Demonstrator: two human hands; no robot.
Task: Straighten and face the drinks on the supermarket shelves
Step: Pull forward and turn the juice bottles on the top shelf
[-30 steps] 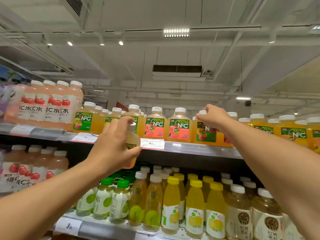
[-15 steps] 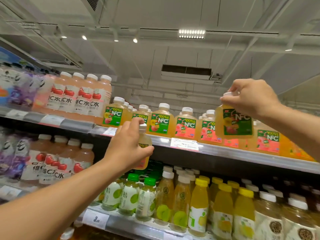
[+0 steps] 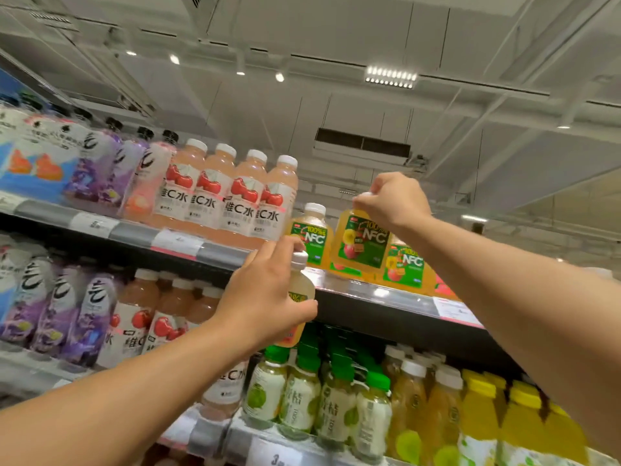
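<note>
My left hand point(image 3: 265, 294) is closed around a small yellow juice bottle point(image 3: 300, 287) with a white cap, held in the air in front of the top shelf edge point(image 3: 376, 294). By its white cap, my right hand point(image 3: 389, 200) grips an NFC juice bottle point(image 3: 359, 243) with a green label, which hangs just above the top shelf. Two more NFC bottles stand on that shelf, one point(image 3: 312, 237) to the left of the held one and one point(image 3: 405, 267) to its right.
Pink vitamin C water bottles point(image 3: 235, 200) fill the top shelf left of the NFC juices, with purple bottles point(image 3: 100, 169) further left. Below stand green-capped bottles point(image 3: 299, 401) and yellow bottles point(image 3: 477, 425). Price tags line the shelf edges.
The view has swung left. My right hand has carried the NFC bottle left along the top shelf toward the pink bottles. My left hand still holds the small bottle.
</note>
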